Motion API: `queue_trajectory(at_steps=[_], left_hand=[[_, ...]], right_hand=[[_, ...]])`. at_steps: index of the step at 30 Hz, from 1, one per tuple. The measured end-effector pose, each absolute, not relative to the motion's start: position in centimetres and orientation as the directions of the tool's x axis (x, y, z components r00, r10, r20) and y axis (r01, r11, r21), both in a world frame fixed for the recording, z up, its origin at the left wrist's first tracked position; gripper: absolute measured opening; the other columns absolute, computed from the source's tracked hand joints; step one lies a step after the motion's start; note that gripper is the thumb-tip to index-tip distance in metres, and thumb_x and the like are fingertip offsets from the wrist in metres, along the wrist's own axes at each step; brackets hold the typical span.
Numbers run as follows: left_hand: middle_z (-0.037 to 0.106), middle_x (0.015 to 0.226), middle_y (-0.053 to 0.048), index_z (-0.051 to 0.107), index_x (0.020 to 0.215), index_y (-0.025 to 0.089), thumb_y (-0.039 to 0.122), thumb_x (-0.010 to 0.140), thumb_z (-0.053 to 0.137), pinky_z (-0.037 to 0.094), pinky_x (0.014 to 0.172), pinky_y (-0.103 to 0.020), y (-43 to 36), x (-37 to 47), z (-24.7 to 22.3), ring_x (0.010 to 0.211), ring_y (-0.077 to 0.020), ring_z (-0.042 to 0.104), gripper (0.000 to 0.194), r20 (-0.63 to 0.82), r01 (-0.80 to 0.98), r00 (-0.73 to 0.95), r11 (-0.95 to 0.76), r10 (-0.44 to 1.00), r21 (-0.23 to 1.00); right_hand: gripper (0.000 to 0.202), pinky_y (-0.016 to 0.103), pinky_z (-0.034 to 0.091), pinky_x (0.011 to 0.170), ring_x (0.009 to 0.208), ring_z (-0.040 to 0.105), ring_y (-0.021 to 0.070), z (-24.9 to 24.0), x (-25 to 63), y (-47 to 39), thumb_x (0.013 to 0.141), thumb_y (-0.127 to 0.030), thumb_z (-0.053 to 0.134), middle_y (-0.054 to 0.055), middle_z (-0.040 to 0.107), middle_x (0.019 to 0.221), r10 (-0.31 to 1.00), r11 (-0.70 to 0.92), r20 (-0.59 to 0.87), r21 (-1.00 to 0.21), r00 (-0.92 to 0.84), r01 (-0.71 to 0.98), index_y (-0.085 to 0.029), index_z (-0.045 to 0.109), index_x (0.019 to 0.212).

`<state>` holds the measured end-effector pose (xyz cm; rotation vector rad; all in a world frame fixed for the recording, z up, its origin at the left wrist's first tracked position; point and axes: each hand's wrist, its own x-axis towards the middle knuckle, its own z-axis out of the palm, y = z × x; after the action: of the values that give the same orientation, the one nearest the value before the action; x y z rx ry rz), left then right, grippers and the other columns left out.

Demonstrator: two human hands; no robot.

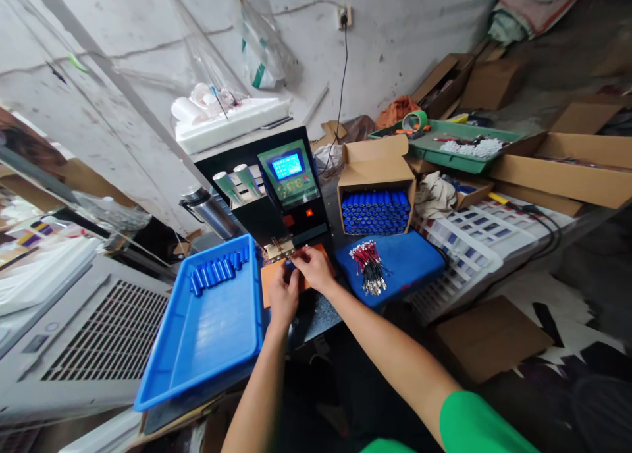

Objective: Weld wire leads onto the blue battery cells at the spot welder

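Both hands meet at the front of a black spot welding machine point(306, 226) with a lit blue screen. My left hand point(284, 297) is closed, its fingertips under the machine's electrodes point(280, 247). Beside it on the right, my right hand point(315, 268) pinches at the same spot. Whatever the fingers hold is too small and covered to make out. Below them lies an orange board point(268, 283). Blue cylindrical battery cells point(213, 273) lie in a row inside the blue tray point(170, 367) on the left. A bundle of red and black wires point(368, 267) with white connectors rests on a blue pad point(415, 259).
Behind the pad, an open cardboard box point(378, 172) holds stacked blue cells. A steel flask point(212, 213) stands left of the machine. Farther right are a green tray point(447, 157) with small white parts, a white plastic crate point(474, 242) and a long cardboard box point(573, 176).
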<state>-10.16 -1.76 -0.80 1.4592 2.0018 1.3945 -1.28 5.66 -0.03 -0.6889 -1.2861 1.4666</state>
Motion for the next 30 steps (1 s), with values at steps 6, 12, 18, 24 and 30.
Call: queue_trajectory(at_steps=[6, 12, 18, 24, 30], left_hand=[[0.072, 0.099, -0.007, 0.063, 0.117, 0.018, 0.042, 0.090, 0.054, 0.052, 0.076, -0.030, -1.8, -10.1, -0.8, 0.084, -0.0186, 0.067, 0.037, 0.293, 0.563, -0.438, 0.005, 0.850, 0.827], [0.071, 0.095, -0.006, 0.063, 0.114, 0.018, 0.042, 0.090, 0.053, 0.051, 0.075, -0.030, -1.9, -9.8, -0.4, 0.082, -0.0180, 0.066, 0.035, 0.299, 0.559, -0.437, -0.004, 0.848, 0.829], [0.069, 0.086, -0.004, 0.062, 0.110, 0.018, 0.045, 0.090, 0.054, 0.048, 0.066, -0.027, -1.8, -9.9, -0.5, 0.073, -0.0159, 0.062, 0.035, 0.256, 0.538, -0.449, 0.030, 0.856, 0.842], [0.069, 0.087, -0.004, 0.063, 0.107, 0.017, 0.042, 0.090, 0.055, 0.049, 0.071, -0.027, -1.8, -9.9, -0.4, 0.075, -0.0157, 0.062, 0.032, 0.278, 0.569, -0.447, 0.030, 0.850, 0.822], [0.071, 0.101, -0.007, 0.063, 0.115, 0.017, 0.043, 0.089, 0.055, 0.050, 0.082, -0.032, -1.8, -9.7, -0.4, 0.090, -0.0201, 0.066, 0.038, 0.284, 0.549, -0.441, 0.005, 0.851, 0.836]], right_hand=[[0.009, 0.032, 0.052, 0.074, 0.076, 0.066, 0.0206, -0.1, -1.3, 5.7, 0.077, -0.030, 0.063, 0.002, 0.070, 0.078, 0.928, 0.112, 0.208, -0.948, -0.310, -0.299, -0.021, 0.063, 0.076], [0.010, 0.033, 0.052, 0.073, 0.076, 0.066, 0.0215, 0.0, -1.2, 5.7, 0.078, -0.031, 0.064, 0.003, 0.070, 0.078, 0.927, 0.109, 0.204, -0.950, -0.314, -0.294, -0.022, 0.063, 0.076], [0.012, 0.031, 0.052, 0.073, 0.076, 0.066, 0.0205, 0.2, -1.0, 5.7, 0.078, -0.033, 0.065, 0.002, 0.070, 0.077, 0.921, 0.091, 0.194, -0.951, -0.338, -0.297, -0.022, 0.062, 0.075], [0.016, 0.031, 0.052, 0.077, 0.080, 0.067, 0.0205, 0.1, -0.6, 6.1, 0.080, -0.036, 0.067, 0.003, 0.071, 0.081, 0.904, 0.096, 0.215, -0.945, -0.370, -0.313, -0.021, 0.065, 0.078], [0.011, 0.029, 0.050, 0.074, 0.078, 0.065, 0.0180, -0.6, 0.4, 6.6, 0.080, -0.029, 0.065, 0.002, 0.071, 0.081, 0.895, 0.151, 0.230, -0.963, -0.383, -0.224, -0.019, 0.065, 0.081]])
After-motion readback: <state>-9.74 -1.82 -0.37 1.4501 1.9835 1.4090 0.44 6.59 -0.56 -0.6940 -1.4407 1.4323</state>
